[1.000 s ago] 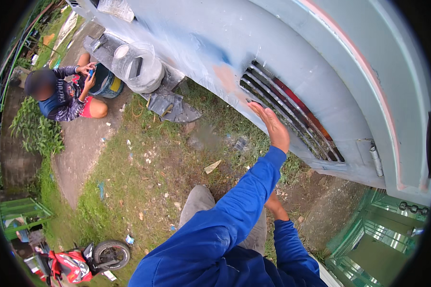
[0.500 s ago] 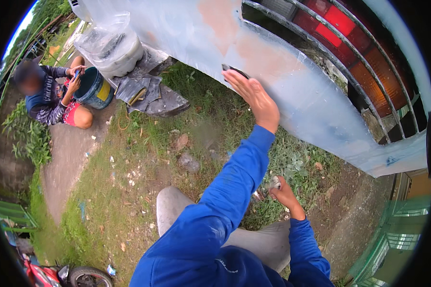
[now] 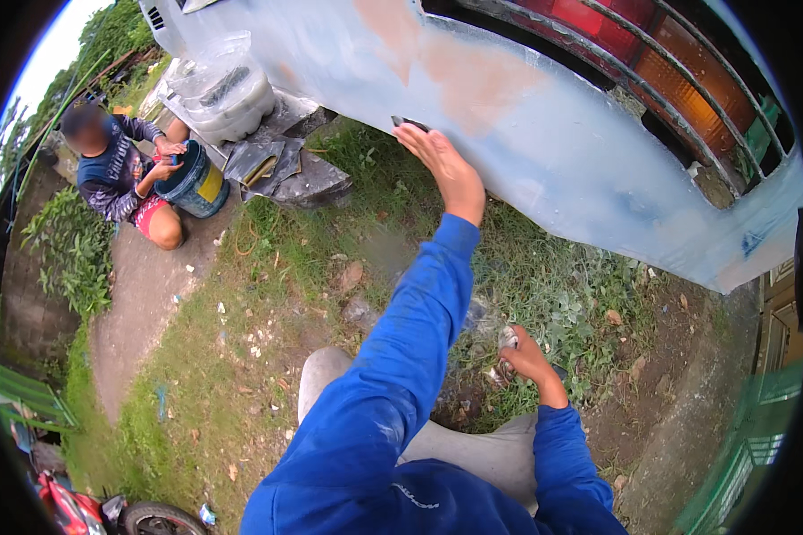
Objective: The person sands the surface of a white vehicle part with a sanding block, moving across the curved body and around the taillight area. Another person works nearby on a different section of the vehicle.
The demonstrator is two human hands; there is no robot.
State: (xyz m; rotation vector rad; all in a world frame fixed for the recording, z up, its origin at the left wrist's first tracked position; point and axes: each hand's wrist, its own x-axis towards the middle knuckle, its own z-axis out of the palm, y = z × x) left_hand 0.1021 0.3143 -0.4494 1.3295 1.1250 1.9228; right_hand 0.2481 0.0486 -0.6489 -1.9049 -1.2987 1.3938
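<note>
My left hand (image 3: pixel 446 169) reaches up to a pale blue-grey panel (image 3: pixel 544 152) with bare brownish patches. Its fingers lie straight along a dark piece of sandpaper (image 3: pixel 410 122), pressing it to the panel near the lower edge. Most of the sandpaper is hidden under the fingers. Lower and to the right, my right hand (image 3: pixel 531 358) is closed round a small whitish object (image 3: pixel 508 338), held over the grass by my knee. What kind of object it is, I cannot make out.
Red and orange lights (image 3: pixel 687 76) sit behind metal bars at upper right. At upper left a person (image 3: pixel 116 169) crouches by a blue bucket (image 3: pixel 196 183), near a clear plastic container (image 3: pixel 227 98) and dark sheets (image 3: pixel 268 160). A red motorcycle (image 3: pixel 76 508) stands at lower left.
My left hand has slid slightly down the panel toward its lower edge with the sandpaper. My right hand keeps its hold. The whole view has shifted, and the crouching person's hands have moved.
</note>
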